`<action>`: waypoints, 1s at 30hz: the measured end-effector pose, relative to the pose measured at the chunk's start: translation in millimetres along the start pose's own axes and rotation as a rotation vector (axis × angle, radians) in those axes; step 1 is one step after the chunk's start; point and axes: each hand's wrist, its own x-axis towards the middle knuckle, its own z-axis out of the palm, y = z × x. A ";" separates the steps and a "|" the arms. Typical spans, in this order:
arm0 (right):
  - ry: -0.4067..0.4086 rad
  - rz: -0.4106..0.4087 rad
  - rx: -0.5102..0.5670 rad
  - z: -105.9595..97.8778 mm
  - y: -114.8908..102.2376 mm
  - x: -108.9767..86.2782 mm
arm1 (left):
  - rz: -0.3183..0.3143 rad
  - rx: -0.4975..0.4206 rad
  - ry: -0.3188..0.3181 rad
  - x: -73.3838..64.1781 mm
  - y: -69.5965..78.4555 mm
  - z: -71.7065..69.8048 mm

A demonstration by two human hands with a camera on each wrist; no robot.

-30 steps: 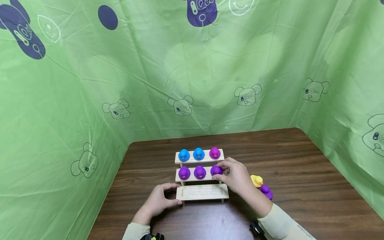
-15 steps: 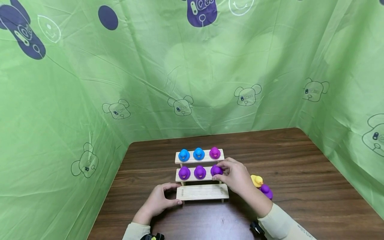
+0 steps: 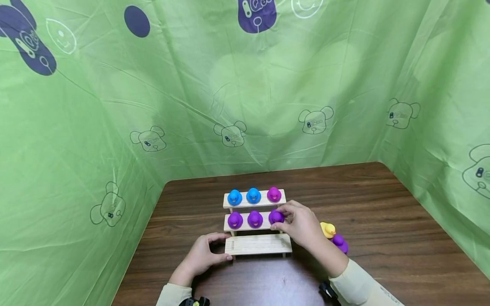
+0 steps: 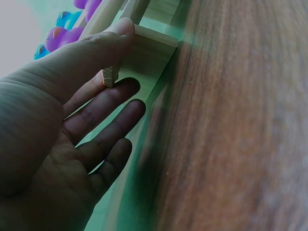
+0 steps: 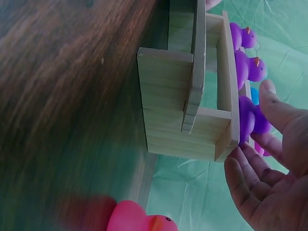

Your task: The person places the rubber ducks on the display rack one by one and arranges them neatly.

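A three-step wooden stand (image 3: 258, 245) sits on the table. My left hand (image 3: 202, 256) holds the left end of its lowest step, thumb at the front edge and index finger behind; in the left wrist view the other fingers (image 4: 110, 130) are spread loosely. On the middle step, my right hand (image 3: 300, 223) pinches the rightmost purple rubber duck (image 3: 276, 217) between thumb and fingers. Two more purple ducks, a left one (image 3: 235, 220) and a middle one (image 3: 254, 219), stand beside it. The top step bears two blue ducks (image 3: 253, 196) and a magenta duck (image 3: 274, 194).
Right of the stand, by my right forearm, lie a yellow duck (image 3: 328, 230) and a purple duck (image 3: 339, 243). A pink duck (image 5: 127, 216) shows low in the right wrist view. Green printed cloth (image 3: 268, 144) surrounds the brown wooden table (image 3: 383, 221).
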 end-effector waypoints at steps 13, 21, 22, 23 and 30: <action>-0.011 0.030 0.050 -27.8 11.4 -7.5 | -0.013 0.019 -0.004 -0.4 -0.2 -0.4; -0.030 0.119 0.076 -52.0 39.3 -14.1 | -0.009 0.021 -0.005 -0.4 1.3 -0.5; -0.034 0.131 0.079 -55.0 44.0 -14.7 | -0.011 0.020 -0.006 -0.4 1.5 -0.5; -0.040 0.144 0.083 -58.3 48.7 -15.4 | -0.012 0.019 -0.007 -0.4 1.7 -0.5; -0.101 0.210 0.114 -81.7 78.0 -19.2 | -0.016 0.014 -0.005 -0.5 3.8 -1.1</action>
